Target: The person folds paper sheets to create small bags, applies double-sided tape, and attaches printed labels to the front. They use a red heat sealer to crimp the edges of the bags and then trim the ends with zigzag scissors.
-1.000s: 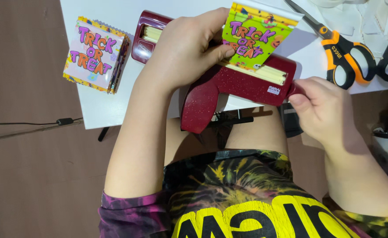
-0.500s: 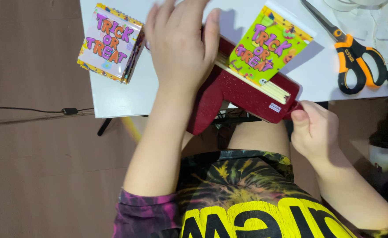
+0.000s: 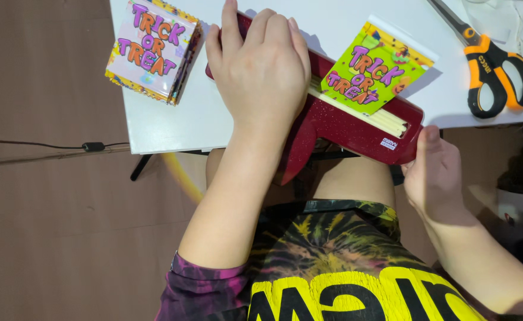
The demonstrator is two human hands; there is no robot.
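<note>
A dark red glittery press tool (image 3: 356, 134) lies slanted across the front edge of the white table (image 3: 172, 125). A green treat bag (image 3: 375, 71) with a clear top sticks out of its slot, pointing away from me. My left hand (image 3: 264, 65) lies palm down on the tool's left half, fingers together and stretched over it. My right hand (image 3: 434, 175) grips the tool's right end from below the table edge, thumb up against its side. The tool's left end is hidden under my left hand.
A stack of purple treat bags (image 3: 151, 50) sits at the table's left corner. Orange and black scissors (image 3: 490, 62) lie at the right, by clear plastic pieces. A black cable (image 3: 92, 146) runs over the brown floor on the left. My lap is right under the table edge.
My left hand left the green bag, lifted, and now lies flat on the tool's left half. The right hand kept its hold on the tool's end.
</note>
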